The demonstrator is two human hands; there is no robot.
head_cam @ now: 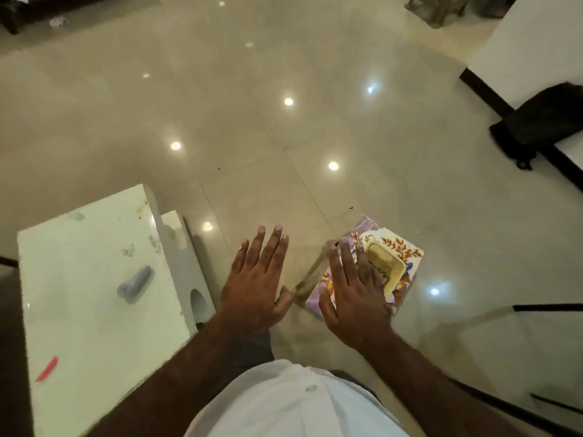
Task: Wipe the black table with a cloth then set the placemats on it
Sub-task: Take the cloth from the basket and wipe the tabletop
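My left hand [255, 285] is spread flat, fingers straight, holding nothing, above the glossy floor. My right hand [353, 298] is also flat and lies over the near left part of a floral-patterned box or stack [403, 249] with purple sides; I cannot tell which it is. A pale yellow comb [383, 263] lies on top of it, beside my fingers. A clear glass-like strip [310, 274] runs between my two hands. No cloth is in view, and no black table shows plainly.
A white table [88, 310] stands at the left, with a blue-grey lump [135, 283] and a small red thing [47, 369] on it. A black bag [542, 118] sits on white furniture at the right. Dark furniture [12, 17] is at the far left.
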